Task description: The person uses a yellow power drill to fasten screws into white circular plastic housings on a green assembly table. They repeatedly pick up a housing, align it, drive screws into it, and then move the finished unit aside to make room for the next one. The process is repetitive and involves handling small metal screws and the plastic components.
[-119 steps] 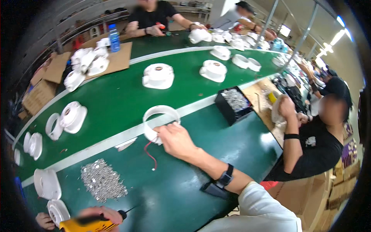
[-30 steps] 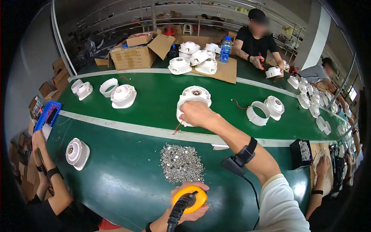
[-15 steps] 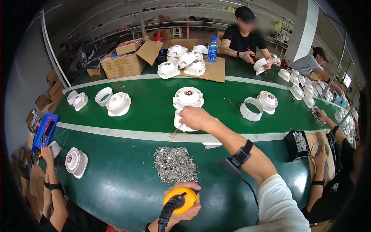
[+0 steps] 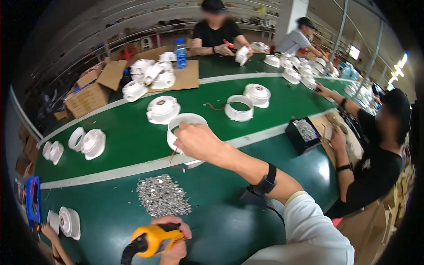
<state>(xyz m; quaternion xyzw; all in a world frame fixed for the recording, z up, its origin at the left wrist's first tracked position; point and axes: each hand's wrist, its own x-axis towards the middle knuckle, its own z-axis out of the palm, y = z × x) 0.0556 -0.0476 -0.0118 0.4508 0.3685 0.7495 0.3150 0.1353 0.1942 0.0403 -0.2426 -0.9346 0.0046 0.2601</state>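
My left hand (image 4: 174, 249) is wrapped around a yellow corded power drill (image 4: 154, 240) near the lower edge; the tool's tip is hidden. On the near side of the green belt, my right hand (image 4: 196, 140) has its fingers closed over the rim of a white plastic ring (image 4: 187, 118). Red wires (image 4: 171, 158) dangle from that ring below my hand. Just behind it sits a white round housing (image 4: 163, 110) on a flanged base. Between my hands and nearer to me lies a pile of small metal screws (image 4: 163, 194).
To the right on the belt stand another white ring (image 4: 239, 108) and housing (image 4: 257, 95). More housings (image 4: 93, 144) sit at left. A black bin of screws (image 4: 304, 131) is beside a co-worker (image 4: 375, 145). Across the belt are a cardboard box (image 4: 90, 95) and a water bottle (image 4: 180, 54).
The view has swung to the right. My right hand has brought the white ring away from the housing, and the ring's opening now shows. The drill has tilted in my left hand.
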